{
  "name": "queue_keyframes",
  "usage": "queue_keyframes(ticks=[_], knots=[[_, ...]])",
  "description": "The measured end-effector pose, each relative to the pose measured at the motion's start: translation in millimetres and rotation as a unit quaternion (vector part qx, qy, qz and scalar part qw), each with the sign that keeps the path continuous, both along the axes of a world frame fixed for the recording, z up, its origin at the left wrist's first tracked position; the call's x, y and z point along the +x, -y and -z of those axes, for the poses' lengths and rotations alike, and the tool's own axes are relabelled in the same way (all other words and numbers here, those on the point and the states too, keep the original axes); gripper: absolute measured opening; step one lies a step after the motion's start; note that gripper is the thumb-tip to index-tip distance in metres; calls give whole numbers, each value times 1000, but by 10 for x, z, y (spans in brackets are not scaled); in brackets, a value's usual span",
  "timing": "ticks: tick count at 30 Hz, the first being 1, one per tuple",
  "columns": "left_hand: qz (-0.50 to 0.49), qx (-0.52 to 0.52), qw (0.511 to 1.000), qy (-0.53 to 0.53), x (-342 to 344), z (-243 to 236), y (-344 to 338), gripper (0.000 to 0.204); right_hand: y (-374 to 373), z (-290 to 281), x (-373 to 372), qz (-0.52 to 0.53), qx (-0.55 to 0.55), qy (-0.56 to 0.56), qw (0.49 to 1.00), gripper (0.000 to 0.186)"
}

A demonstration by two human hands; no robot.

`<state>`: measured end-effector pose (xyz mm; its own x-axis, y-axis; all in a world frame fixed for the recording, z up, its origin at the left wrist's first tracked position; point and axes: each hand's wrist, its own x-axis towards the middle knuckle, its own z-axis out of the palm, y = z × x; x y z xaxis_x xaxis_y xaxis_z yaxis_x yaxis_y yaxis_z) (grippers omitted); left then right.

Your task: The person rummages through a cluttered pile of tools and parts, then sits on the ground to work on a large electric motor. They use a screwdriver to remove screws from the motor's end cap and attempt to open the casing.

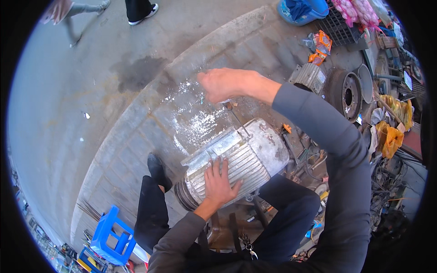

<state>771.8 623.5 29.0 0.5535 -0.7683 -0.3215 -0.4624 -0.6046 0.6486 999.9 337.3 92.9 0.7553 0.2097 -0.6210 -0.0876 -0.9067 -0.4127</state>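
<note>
A grey electric motor [246, 170] with a ribbed housing lies across in front of my legs. It has a smooth, worn end cover [269, 144] at the right and a grooved pulley [184, 195] at the left. My left hand [219, 183] rests flat on the ribs, its fingers spread. Farther out, my right hand [223, 85] is closed around the upper end of a long thin-shafted hand tool [239, 119]. Its shaft slants down to the motor near the end cover's edge. The fist hides most of the handle, so the tool's exact kind cannot be told.
White flakes [200, 127] litter the pavement beyond the motor. At the right lie a finned motor housing [310, 77], a rusty wheel rim [349, 94] and scrap. A blue plastic stool [111, 236] stands at lower left, a blue bucket [304, 11] at the top. People walk at the upper left.
</note>
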Motion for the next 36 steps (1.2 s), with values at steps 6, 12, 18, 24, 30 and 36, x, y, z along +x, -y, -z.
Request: queue_keyframes(ticks=[6, 12, 18, 24, 30, 36], knots=[[-3, -14, 999, 39, -54, 2, -54, 90, -135, -32, -72, -34, -58, 92, 994, 32], [-7, -43, 996, 75, -104, -23, -40, 88, -192, -248, -163, -43, -5, 88, 995, 29], [-12, -56, 995, 86, -140, 53, 22, 88, -72, 176, -67, 27, -90, 109, 990, 25], [-19, -11, 996, 83, -144, -2, -111, 89, -444, -329, -303, 74, -56, 81, 992, 24], [-17, -14, 998, 63, -187, 14, -32, 89, -296, 132, -195, 28, -72, 132, 988, 31], [-26, -11, 997, 75, -136, 36, -130, 89, -392, 6, -177, 63, -76, 142, 985, 36]])
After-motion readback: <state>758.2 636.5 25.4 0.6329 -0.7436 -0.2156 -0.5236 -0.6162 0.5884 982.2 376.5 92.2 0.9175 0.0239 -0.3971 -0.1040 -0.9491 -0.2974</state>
